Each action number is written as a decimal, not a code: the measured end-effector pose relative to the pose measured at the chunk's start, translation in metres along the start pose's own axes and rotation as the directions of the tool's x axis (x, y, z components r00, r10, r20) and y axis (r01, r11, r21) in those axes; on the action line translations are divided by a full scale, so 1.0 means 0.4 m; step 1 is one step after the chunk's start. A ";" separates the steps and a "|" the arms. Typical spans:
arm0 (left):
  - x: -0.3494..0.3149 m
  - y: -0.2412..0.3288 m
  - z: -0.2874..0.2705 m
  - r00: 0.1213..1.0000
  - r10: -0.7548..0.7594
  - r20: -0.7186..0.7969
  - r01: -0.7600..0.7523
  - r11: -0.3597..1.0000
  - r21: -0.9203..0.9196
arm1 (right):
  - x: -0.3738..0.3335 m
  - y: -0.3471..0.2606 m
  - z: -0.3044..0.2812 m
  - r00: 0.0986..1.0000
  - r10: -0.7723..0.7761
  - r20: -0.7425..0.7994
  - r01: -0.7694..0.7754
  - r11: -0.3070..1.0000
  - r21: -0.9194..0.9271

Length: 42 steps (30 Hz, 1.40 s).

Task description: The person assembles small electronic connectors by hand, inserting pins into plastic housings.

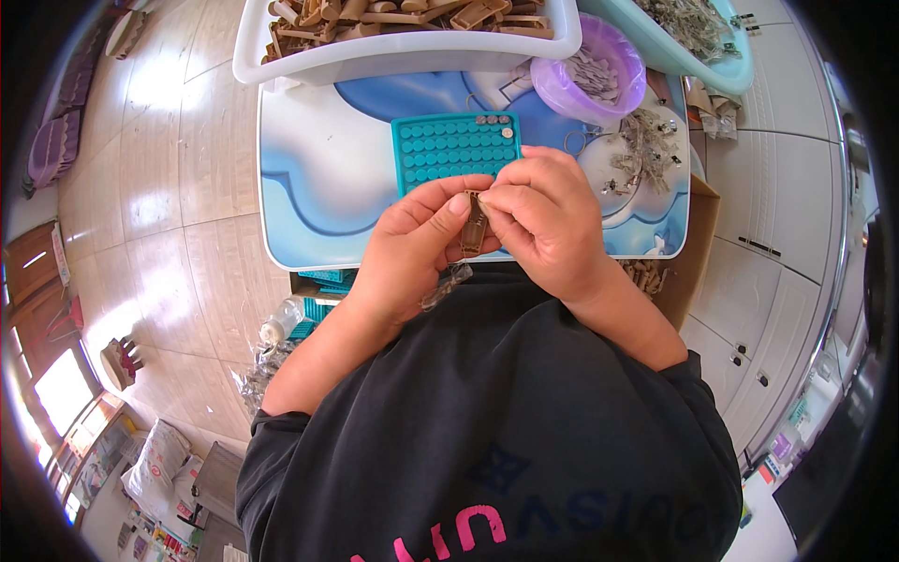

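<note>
Head view: my left hand [407, 245] pinches brown piece [475, 232], thumb and fingers closed on its side. My right hand [552, 211] has thumb and finger bent in close at its top end; can't tell what they grip. Brown piece is between my hands, by near edge of table [309, 211]. Teal tray [445, 150] just past. White tub [393, 64] with brown parts [398, 19] farther off.

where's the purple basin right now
In the head view, the purple basin is toward the far right corner of the table, beside the white tub, beyond the right hand.
</note>
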<state>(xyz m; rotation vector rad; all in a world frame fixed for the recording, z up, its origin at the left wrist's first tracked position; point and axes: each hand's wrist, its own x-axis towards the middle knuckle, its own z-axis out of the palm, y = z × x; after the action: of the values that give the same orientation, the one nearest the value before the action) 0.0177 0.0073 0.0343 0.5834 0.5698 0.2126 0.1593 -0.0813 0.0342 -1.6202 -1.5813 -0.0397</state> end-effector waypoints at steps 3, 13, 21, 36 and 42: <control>-0.002 0.002 0.005 0.999 0.026 -0.032 -0.023 0.997 0.067 | -0.002 0.003 0.001 0.999 0.022 0.033 -0.022 1.000 0.008; 0.004 -0.004 -0.016 0.999 -0.021 -0.024 0.024 0.990 0.136 | 0.001 0.004 0.005 0.991 0.067 0.113 -0.075 0.995 0.070; 0.006 -0.005 -0.012 0.998 0.035 -0.051 -0.028 0.991 0.134 | -0.008 -0.006 0.006 0.963 0.175 0.204 -0.208 0.965 0.157; 0.013 -0.007 -0.010 0.941 0.279 -0.193 -0.263 0.959 0.107 | -0.042 -0.046 0.025 0.891 0.394 0.226 -0.447 0.845 0.293; 0.011 -0.009 -0.017 0.947 0.266 -0.178 -0.245 0.961 0.131 | -0.039 -0.049 0.017 0.890 0.389 0.238 -0.453 0.811 0.370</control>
<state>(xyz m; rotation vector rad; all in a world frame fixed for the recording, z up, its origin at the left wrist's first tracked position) 0.0175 0.0090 0.0256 0.7469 0.6975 0.4910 0.1364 -0.0931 0.0316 -1.6124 -1.1908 0.6363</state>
